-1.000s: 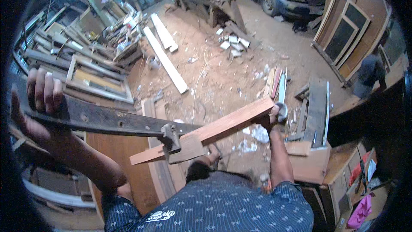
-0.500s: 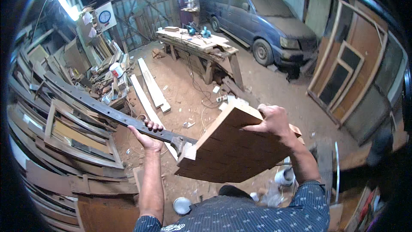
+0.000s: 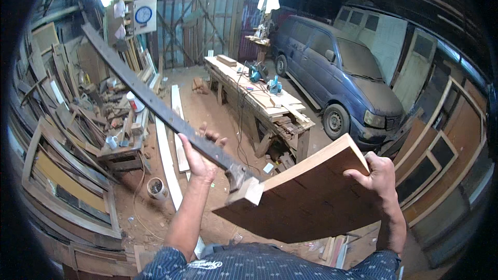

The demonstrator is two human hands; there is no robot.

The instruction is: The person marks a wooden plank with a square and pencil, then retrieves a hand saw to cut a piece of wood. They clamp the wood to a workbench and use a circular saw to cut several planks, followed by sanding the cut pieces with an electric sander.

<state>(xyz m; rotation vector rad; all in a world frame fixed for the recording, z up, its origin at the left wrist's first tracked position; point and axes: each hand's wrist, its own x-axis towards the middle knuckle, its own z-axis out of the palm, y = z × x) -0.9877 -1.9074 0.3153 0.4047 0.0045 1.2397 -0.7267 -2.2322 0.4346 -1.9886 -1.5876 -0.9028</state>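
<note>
My left hand [image 3: 199, 164] holds up a long dark metal bar clamp [image 3: 146, 98], thumb on one side of the bar and fingers on the other. The bar slants up toward the far left and has holes along it. Its jaw [image 3: 237, 175] sits by a pale wood block [image 3: 252, 192] against the left end of a panel [image 3: 316, 197]. This panel has a broad dark brown face and a light wood edge. Closed over its right corner is my right hand [image 3: 380, 175], thumb on the brown face. The panel hangs tilted before my body, its lower edge near my shirt.
Beyond stands a workbench [image 3: 306, 123] carrying blue power tools [image 3: 257, 72] and cables. A dusty blue van [image 3: 337, 72] is parked behind it. Wooden frames [image 3: 85, 179] and offcuts crowd the left; door frames [image 3: 415, 171] lean right. Long boards [image 3: 165, 148] and a bucket [image 3: 156, 187] are on the floor.
The far end of the bar clamp has swung up, and its slope is steeper. The panel and my right hand have shifted right in view. Both hands keep their hold; the whole view has turned.
</note>
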